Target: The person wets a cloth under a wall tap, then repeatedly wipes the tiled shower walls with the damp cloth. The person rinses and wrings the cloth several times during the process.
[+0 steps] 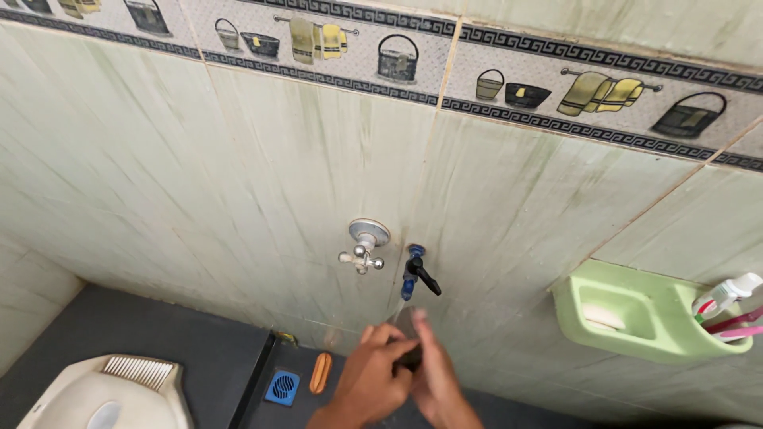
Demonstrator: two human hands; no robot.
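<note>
Two hands pressed together under a black-handled wall tap

The left hand (372,380) and right hand (433,375) meet just below the black tap (416,272), curled round something small and dark; what their grip clasps cannot be told. A chrome cross-handled tap (364,246) sits just beside, a green soap holder (636,314) well apart

Dark grey floor (159,334), blue drain cover (283,387), orange brush (319,372), squat pan (111,393)
</note>
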